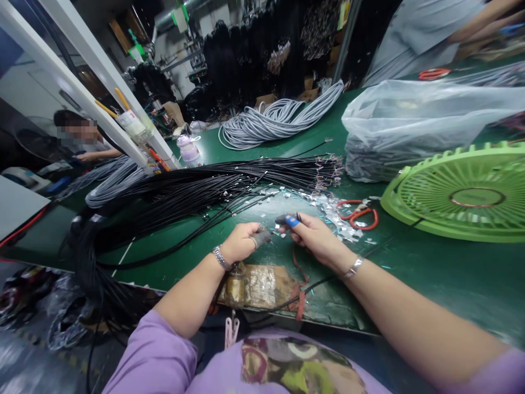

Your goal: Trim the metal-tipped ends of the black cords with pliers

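Both my hands meet over the green table [430,273], fingertips almost touching. My left hand [243,242] is closed in a pinch, its thumb in a grey finger cot. My right hand [314,236] is also pinched, with a blue cot and a dark cot on its fingers. Whatever small thing they grip between them is too small to make out. A thick bundle of black cables [197,189] with stripped coloured ends lies just beyond my hands. Small silvery scraps [332,210] litter the table beside them.
Red-handled scissors [363,214] lie right of the scraps. A green fan grille [463,191] and a clear plastic bag [410,120] sit at right. Grey cable coils [279,117] lie farther back. A white post [94,98] stands at left, with another person behind it.
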`<state>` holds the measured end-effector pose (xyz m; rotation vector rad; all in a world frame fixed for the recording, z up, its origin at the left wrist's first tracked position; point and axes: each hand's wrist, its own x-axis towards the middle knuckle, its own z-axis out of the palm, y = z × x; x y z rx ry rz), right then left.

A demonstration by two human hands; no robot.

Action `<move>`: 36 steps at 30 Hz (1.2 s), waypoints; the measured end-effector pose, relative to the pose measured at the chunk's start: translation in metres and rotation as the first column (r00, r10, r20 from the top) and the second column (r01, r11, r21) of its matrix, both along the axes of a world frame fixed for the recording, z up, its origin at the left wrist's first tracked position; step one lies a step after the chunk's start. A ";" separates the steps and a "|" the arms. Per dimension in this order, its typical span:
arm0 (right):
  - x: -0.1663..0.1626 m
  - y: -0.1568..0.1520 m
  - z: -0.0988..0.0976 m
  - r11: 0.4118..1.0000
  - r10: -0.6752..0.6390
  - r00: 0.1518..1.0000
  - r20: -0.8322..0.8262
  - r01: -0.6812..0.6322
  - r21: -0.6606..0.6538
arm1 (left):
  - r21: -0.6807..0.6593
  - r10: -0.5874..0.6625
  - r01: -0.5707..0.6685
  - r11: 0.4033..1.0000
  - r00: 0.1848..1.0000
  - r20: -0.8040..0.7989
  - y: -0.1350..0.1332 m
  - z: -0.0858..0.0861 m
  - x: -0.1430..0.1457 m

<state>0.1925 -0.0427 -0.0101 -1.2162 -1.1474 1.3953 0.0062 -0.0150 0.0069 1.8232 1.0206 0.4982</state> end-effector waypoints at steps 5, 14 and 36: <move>-0.005 -0.003 -0.003 0.989 0.098 0.995 -0.016 -0.099 -0.109 | 0.013 -0.028 0.028 1.000 1.000 -0.012 -0.001 0.004 0.002; -0.007 -0.003 -0.003 0.969 0.123 0.969 -0.214 -0.164 -0.184 | -0.033 -0.018 0.020 0.999 0.999 0.044 -0.001 0.002 0.000; -0.005 -0.007 0.004 0.987 0.140 0.972 -0.190 -0.152 -0.048 | -0.117 0.049 -0.039 0.992 0.995 0.086 0.004 -0.005 -0.003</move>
